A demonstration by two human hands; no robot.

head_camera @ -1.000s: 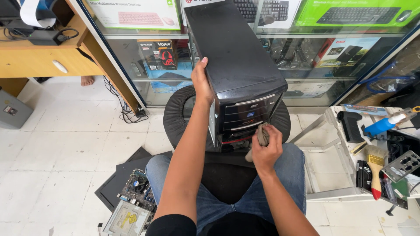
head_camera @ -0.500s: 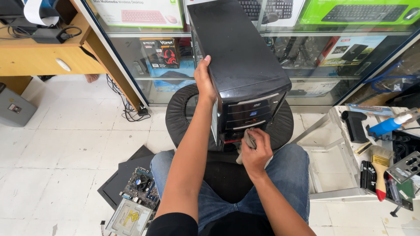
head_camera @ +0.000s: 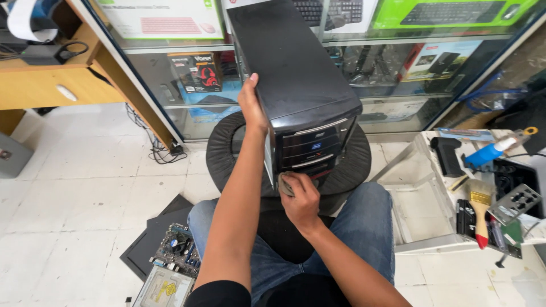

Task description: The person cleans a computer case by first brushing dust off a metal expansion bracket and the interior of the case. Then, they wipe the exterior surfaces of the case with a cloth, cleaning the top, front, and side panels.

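Motherboard [head_camera: 177,248], paintbrush [head_camera: 481,211], wooden desk [head_camera: 54,85]

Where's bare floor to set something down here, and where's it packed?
Free: white tile floor between the wooden desk and the circuit board. Crowded: the tray side on the right, with paintbrush and loose parts.

Behind the glass of the display cabinet, on its top shelf, a white keyboard box [head_camera: 162,18] with a pink keyboard pictured lies at the left and a bright green keyboard box [head_camera: 449,12] at the right. One shelf lower stand a black-and-red headset box [head_camera: 196,72] and, to the right, a red-edged box [head_camera: 435,59] picturing a dark device.
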